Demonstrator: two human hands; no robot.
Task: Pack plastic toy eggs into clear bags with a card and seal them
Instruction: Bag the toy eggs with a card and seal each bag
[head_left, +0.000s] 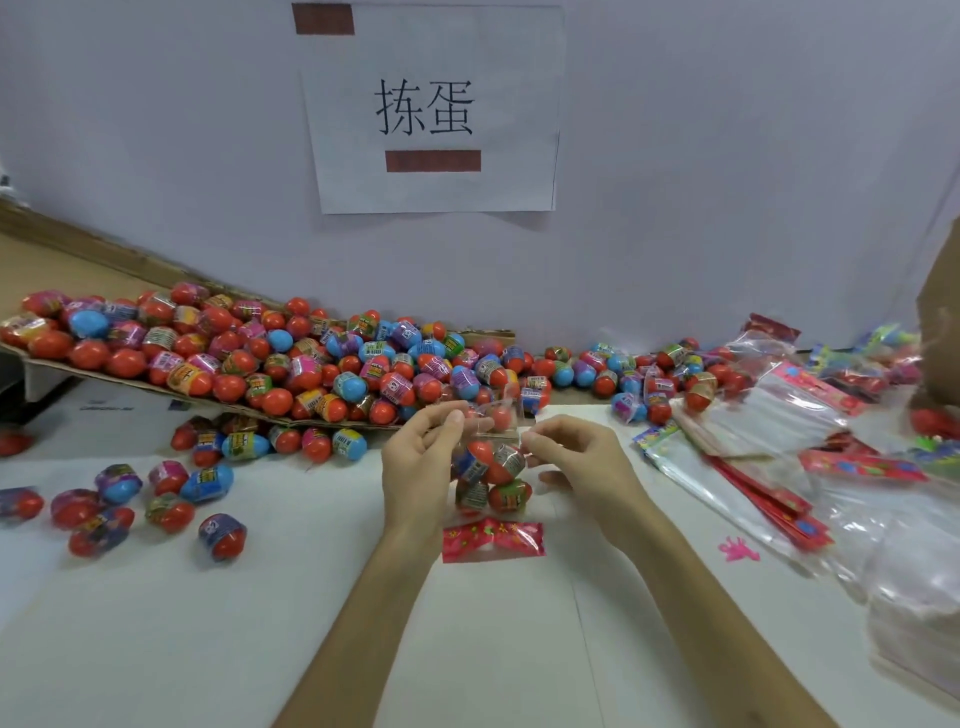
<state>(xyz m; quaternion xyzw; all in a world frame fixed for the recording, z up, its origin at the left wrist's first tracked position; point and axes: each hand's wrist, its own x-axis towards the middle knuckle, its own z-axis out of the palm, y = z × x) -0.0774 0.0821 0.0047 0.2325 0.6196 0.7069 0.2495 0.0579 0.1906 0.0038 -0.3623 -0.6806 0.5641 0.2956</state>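
Clear bag (492, 470) of toy eggs (511, 496), red card (492, 540) at its near end, is over the white table (260, 597) with left hand (415, 467) and right hand (576, 462) each pinching a mouth corner, so I'd guess sealing's next: fold the flap flat, press it shut

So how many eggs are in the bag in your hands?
4 show in the clear bag: upper-left egg, upper-right egg, lower-left egg, lower-right egg. More may hide behind them or the left hand.
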